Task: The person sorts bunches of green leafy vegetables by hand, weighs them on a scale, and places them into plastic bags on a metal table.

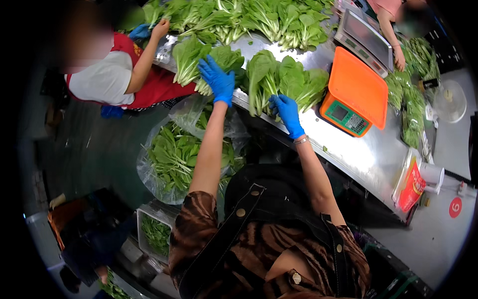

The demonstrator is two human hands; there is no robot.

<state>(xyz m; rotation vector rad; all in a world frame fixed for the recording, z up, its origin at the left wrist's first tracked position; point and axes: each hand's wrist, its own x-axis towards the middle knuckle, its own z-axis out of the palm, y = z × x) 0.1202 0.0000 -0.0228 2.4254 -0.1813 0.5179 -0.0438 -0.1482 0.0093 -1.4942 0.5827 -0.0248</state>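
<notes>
My left hand (pixel 216 79) in a blue glove lies with spread fingers on leafy greens (pixel 186 60) with white stems, along the steel table's edge. My right hand (pixel 286 112), also gloved, has curled fingers on the stem ends of another bunch of greens (pixel 261 74). Right of that bunch sits an orange scale (pixel 356 82) with a green keypad. Below my left hand, a clear plastic bag (pixel 172 154) full of loose greens stands beside the table.
A co-worker (pixel 104 82) in red stands at left; another (pixel 386 25) reaches near a steel scale (pixel 363 42). More greens (pixel 269 22) line the table's far side. A crate (pixel 154 234) and another person (pixel 94 249) are lower left. Bagged greens (pixel 412 117) lie at right.
</notes>
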